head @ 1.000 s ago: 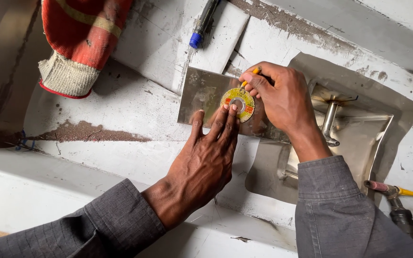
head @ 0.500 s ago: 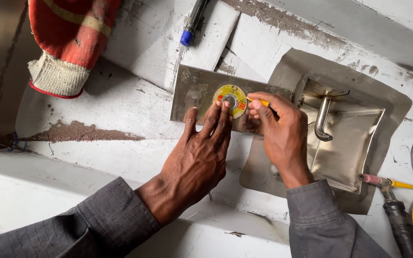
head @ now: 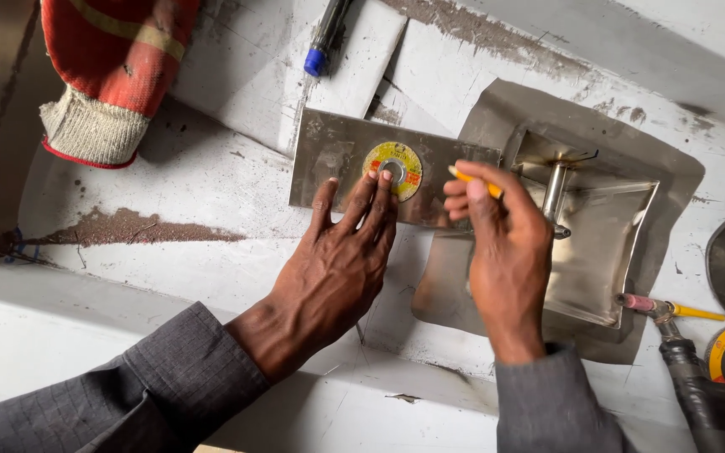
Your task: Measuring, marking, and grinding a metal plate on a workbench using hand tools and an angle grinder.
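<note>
Pinning one small disc flat on one steel plate (head: 337, 164).
One white bench (head: 169, 193) carried it near its far edge; the left hand (head: 337, 268) pressed spread fingertips on the yellow disc (head: 393, 169) to steady it, while the right hand (head: 505, 252) pinched one yellow pencil (head: 473, 180) beside it, seemingly for tracing.

I see even, soft daylight across the white surface (head: 211, 180), bright without harsh glare. Both hands cast faint shadows beneath them. The steel tray (head: 610, 243) on the right gives a dull sheen. The right hand (head: 505, 252) looks slightly motion-blurred; the far-left corner falls dim.
</note>
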